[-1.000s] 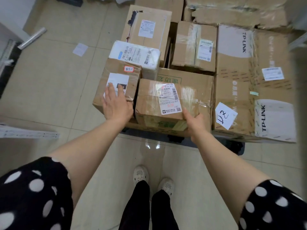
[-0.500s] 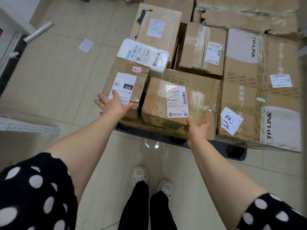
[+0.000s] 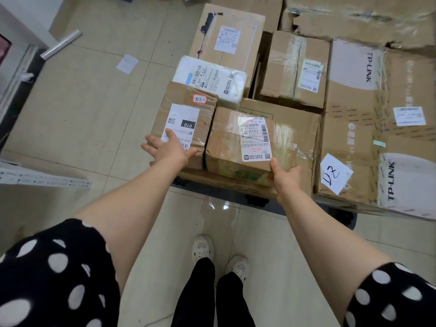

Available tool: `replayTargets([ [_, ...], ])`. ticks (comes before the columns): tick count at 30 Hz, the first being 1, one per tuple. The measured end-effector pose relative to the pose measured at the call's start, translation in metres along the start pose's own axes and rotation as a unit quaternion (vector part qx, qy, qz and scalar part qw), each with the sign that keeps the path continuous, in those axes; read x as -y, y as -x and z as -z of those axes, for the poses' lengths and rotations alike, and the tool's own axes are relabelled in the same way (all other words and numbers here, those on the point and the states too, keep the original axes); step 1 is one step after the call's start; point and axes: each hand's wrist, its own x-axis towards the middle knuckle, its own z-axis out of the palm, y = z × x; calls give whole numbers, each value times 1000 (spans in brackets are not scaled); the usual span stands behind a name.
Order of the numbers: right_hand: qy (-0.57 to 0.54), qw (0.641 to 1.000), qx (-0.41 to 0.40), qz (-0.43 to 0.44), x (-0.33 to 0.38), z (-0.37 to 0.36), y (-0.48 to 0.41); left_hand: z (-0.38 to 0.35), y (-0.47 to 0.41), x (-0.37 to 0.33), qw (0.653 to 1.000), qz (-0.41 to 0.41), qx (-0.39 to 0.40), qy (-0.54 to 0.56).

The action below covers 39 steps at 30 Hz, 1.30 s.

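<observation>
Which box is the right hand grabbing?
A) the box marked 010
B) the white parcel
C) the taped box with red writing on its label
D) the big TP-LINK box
C: the right hand curls round the near corner of the taped box, thumb just below its label.

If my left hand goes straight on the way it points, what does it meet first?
Probably the box with the 010 label; the left hand is at its near edge, depth unclear.

One head-worn wide-angle view looks steeply down and forward, close over stacked boxes (image 3: 259,147) and floor (image 3: 77,109).
</observation>
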Motion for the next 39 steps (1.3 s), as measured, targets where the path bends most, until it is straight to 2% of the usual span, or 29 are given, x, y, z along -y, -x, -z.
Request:
replayTargets([
  [9,107,994,31,-5,15,13,14,4,12,2,1000,-19,-21,1],
  [13,131,990,30,42,26,33,41,12,39,-6,998,-50,-27,-22],
  [20,200,968,11,150,59,118,102,27,120,-72,973,-210,-39,-87],
  [24,210,960,-31,182,79,193,139,27,182,-134,925,-339,-34,-166],
  [29,274,925,-167,203,78,298,186,10,286,-211,843,-487,-15,-227],
  [34,320,881,-308,163,48,394,231,-18,394,-256,741,-605,3,-292],
  [39,331,855,-388,93,-15,480,283,-66,508,-270,629,-707,-14,-323],
])
